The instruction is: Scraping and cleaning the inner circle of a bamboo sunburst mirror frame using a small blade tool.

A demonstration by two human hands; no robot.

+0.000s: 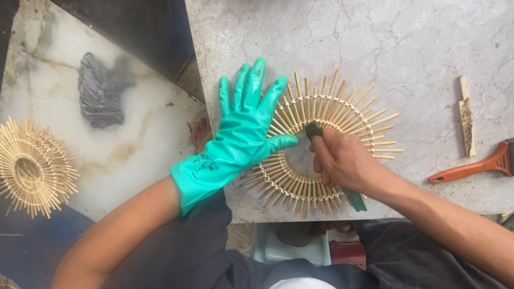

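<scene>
At the bottom of the frame sit the person's dark clothes and a pale plastic stool (292,247). Two bare arms reach up from there.

The left hand (243,128) wears one green rubber glove with small dark print on the cuff. It lies flat and open, fingers spread, pressing on the left side of a ring (342,109) made of thin pale sticks that poke out like sun rays. The ring lies near the bottom edge of the grey stone tabletop (375,43), in the middle of the frame.

The right hand (342,160) is bare. It is closed around a small tool (313,130) with a dark tip, and the tip touches the inside of the ring. A bit of green handle sticks out below the hand.

At the right edge lie one brush (474,167) with an orange handle and, above it, one stained wood strip (466,115).

At the left edge sits one more stick ring (32,166) on a second, lower stone slab (134,144). One grey rag (100,92) lies on that slab, in the upper left.
</scene>
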